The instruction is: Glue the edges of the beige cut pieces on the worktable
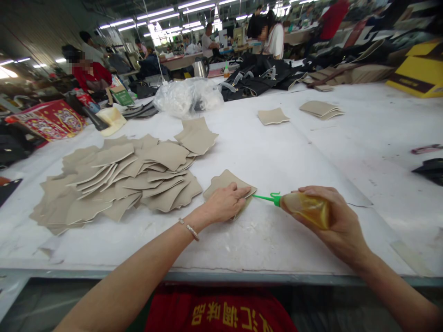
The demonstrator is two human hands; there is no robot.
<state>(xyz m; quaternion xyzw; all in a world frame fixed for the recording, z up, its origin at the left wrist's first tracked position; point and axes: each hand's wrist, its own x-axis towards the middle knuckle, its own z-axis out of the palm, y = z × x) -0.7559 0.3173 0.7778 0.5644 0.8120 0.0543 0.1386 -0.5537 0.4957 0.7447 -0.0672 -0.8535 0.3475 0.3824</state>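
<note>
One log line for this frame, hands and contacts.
left hand: flat on beige piece | right hand: grips glue bottle | green nozzle: at piece edge

Rows of fluorescent ceiling tubes (pixel 152 14) flood the hall with bright, even light, blowing out to glare at top centre and far left; the white table (pixel 277 152) shows only soft, faint shadows; wide-angle distortion bends and stretches the frame's edges, and distant figures are soft, their faces blurred
</note>
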